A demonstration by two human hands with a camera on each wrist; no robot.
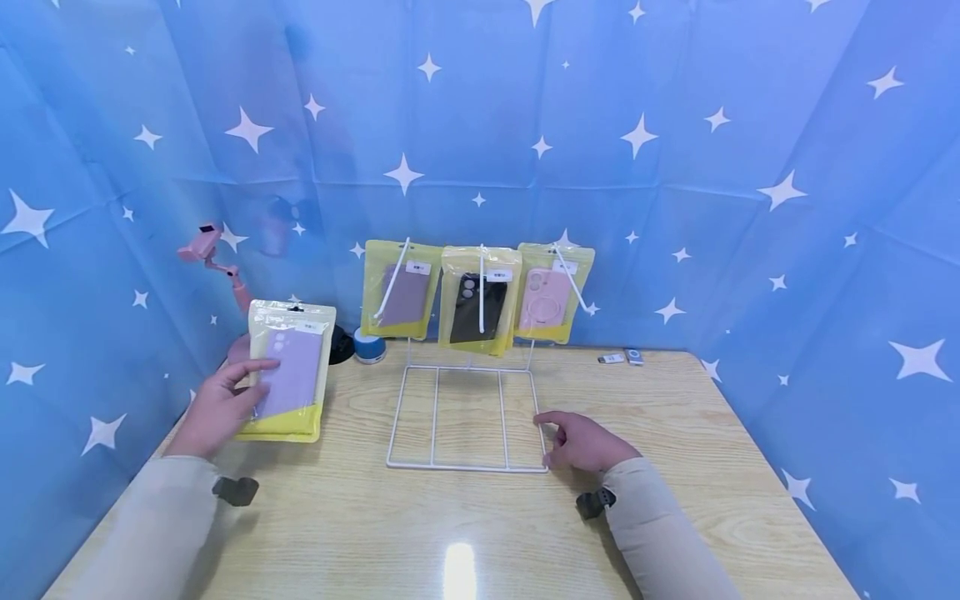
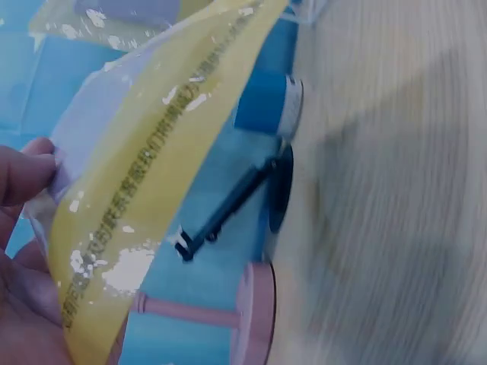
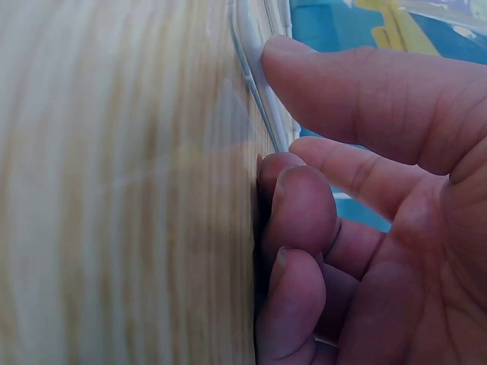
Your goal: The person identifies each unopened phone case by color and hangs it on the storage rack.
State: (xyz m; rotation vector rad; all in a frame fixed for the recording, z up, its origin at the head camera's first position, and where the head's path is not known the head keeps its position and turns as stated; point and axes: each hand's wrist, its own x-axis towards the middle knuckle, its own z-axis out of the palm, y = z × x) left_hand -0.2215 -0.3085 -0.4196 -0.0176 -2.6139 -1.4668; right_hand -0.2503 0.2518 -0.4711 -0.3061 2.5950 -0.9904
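My left hand (image 1: 217, 408) pinches the left side of a bagged phone case (image 1: 294, 367), lavender in a clear and yellow zip pouch, held upright at the left of the table. The pouch's yellow lower band (image 2: 152, 163) shows printed writing in the left wrist view. With thumb and forefinger my right hand (image 1: 588, 442) holds the right front edge of a white wire display rack (image 1: 465, 468); its other fingers curl against the tabletop. Three hooks on the rack carry similar pouches: lavender (image 1: 405, 292), black (image 1: 477, 308) and pink (image 1: 545, 304). Any pouches behind these are hidden.
Behind the left hand stand a pink phone stand (image 1: 242, 296), a black stand (image 2: 228, 201) and a blue round object (image 1: 369, 346). Two small sticks (image 1: 611, 358) lie at the back right. A star-patterned blue curtain (image 1: 480, 108) surrounds the wooden table (image 1: 360, 525).
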